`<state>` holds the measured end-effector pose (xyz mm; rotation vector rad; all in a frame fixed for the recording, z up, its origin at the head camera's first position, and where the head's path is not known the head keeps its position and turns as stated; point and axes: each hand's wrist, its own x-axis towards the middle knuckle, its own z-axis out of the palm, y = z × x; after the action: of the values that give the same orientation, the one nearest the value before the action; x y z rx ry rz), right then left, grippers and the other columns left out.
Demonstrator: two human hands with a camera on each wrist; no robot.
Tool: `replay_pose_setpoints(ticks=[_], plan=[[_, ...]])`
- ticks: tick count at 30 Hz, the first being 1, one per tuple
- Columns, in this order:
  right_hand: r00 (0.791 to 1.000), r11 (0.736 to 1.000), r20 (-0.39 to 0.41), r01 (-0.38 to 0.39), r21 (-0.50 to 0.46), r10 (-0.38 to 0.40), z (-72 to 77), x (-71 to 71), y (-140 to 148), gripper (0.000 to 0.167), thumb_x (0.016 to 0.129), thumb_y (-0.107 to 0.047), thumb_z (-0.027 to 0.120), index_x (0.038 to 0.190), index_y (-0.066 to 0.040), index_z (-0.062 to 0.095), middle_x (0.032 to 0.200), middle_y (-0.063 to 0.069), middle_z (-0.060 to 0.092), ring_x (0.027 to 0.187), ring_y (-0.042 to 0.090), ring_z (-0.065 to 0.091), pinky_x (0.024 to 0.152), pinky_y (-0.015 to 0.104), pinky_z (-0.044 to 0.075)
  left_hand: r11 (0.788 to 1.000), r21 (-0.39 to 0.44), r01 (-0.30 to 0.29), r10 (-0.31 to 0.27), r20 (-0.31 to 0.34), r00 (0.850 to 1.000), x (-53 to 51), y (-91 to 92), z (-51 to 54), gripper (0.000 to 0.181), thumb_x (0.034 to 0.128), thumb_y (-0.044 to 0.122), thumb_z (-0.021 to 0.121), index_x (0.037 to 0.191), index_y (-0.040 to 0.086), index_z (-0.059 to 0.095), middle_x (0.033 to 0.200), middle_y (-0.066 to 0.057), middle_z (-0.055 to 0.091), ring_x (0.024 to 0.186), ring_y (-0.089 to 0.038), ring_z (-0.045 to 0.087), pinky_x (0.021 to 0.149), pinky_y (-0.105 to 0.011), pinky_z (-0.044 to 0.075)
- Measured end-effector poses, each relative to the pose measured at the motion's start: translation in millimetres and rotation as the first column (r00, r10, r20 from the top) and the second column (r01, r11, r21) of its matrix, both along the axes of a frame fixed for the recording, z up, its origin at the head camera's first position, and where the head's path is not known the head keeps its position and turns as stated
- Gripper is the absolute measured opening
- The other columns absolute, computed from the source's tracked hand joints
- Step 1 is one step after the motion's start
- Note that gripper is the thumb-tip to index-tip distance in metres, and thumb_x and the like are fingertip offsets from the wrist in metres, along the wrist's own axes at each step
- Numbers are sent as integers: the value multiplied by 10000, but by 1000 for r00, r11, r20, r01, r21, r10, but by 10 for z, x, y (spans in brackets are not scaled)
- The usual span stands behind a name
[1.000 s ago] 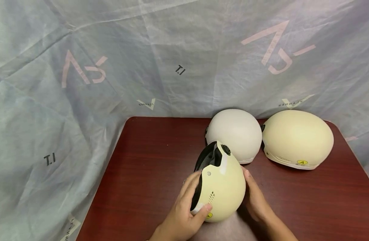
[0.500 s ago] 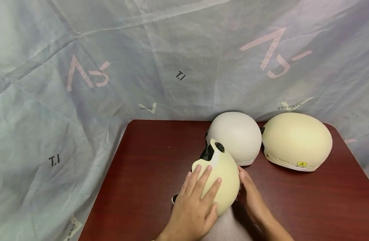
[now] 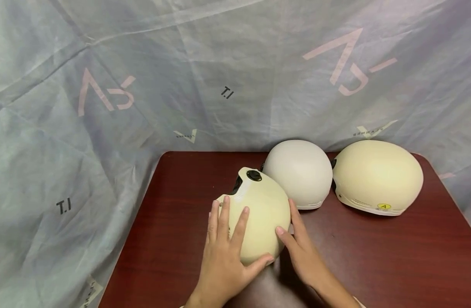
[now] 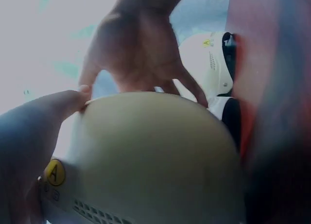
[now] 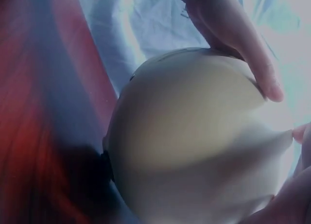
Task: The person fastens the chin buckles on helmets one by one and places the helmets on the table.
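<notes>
A cream helmet point(image 3: 264, 214) stands between both hands at the near middle of the table, its dark opening turned to the left. Spread fingers of my left hand point(image 3: 225, 256) lie over its left side, with the thumb along the near edge. My right hand point(image 3: 306, 252) touches the opposite side with thumb and straight fingers. In the left wrist view the helmet shell point(image 4: 155, 151) fills the lower part, and a yellow "A" sticker point(image 4: 55, 172) shows on it. The right wrist view shows the shell point(image 5: 189, 131) from the other side. Whether the helmet's rim touches the table is hidden.
Just behind the held helmet stands a white helmet point(image 3: 298, 175). Right of that one, close against it, is another cream helmet point(image 3: 377, 175). The dark red table point(image 3: 162, 231) has rounded back corners. A grey printed cloth point(image 3: 235, 55) hangs behind and to the left.
The held cream helmet has moved left and turned, so its opening shows less. My left hand has shifted from gripping the rim to lying spread on the shell. The right hand followed leftward.
</notes>
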<state>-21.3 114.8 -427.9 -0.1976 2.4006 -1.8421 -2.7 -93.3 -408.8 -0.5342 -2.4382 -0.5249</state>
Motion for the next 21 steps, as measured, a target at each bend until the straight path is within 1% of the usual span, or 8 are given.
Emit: replay_pose_setpoints(ticks=[2,4,6,8,9,11,16,21], plan=[[999,998,-33,14,65,-12,18,-5,-34,785,1109,-299,534,1711,-303,31,1794,94,85,1643,334,91,1279,222,189,999,45,-18,19,-13,1000,13,-11,-27,1002,864,766,681,1606,131,456,1703,-273,304,1565,-529,289,1062,-718,477],[999,994,-51,23,111,-17,30,-14,-75,809,1097,-322,561,1707,-335,29,1794,76,97,1645,306,112,1303,308,186,995,94,-32,35,-34,999,31,-19,-64,975,912,772,617,1591,88,468,1690,-301,308,1568,-544,265,1188,-658,412],[997,991,-75,26,130,-16,36,-29,-126,834,1082,-332,590,1707,-341,38,1794,63,97,1651,307,109,1324,405,149,990,134,-50,56,-47,997,54,-29,-103,974,930,768,595,1577,50,474,1680,-321,310,1582,-542,230,1299,-556,297],[994,989,-106,29,146,-14,35,-46,-193,852,1068,-339,611,1710,-329,50,1793,57,99,1654,313,117,1298,598,175,983,167,-77,86,-47,995,91,-48,-143,989,931,763,602,1572,22,468,1676,-330,305,1587,-536,214,1349,-435,155],[993,988,-121,29,152,-10,43,-53,-228,857,1062,-342,618,1711,-324,58,1793,55,97,1656,317,120,1299,604,181,979,183,-91,101,-49,994,108,-56,-160,998,928,760,611,1568,8,467,1672,-336,307,1580,-540,219,1352,-402,93],[987,985,-159,30,171,-2,59,-69,-299,865,1053,-353,627,1714,-298,72,1794,64,93,1656,356,123,1244,731,198,970,211,-124,134,-35,990,147,-70,-193,1019,925,765,613,1574,-3,452,1676,-331,298,1577,-532,218,1343,-507,111],[982,975,-188,20,222,22,132,-82,-429,885,1035,-420,645,1713,-312,87,1796,44,76,1662,348,122,1243,740,225,946,269,-179,191,-19,981,220,-96,-267,1051,930,767,596,1580,-40,415,1674,-345,280,1577,-513,201,1229,-775,139],[984,961,-167,-16,275,64,224,-91,-527,901,1024,-522,637,1712,-317,93,1796,51,50,1661,356,116,1221,748,276,939,263,-222,235,-17,972,255,-190,-276,1057,934,767,585,1584,-47,405,1672,-343,297,1610,-457,203,1283,-705,139]])
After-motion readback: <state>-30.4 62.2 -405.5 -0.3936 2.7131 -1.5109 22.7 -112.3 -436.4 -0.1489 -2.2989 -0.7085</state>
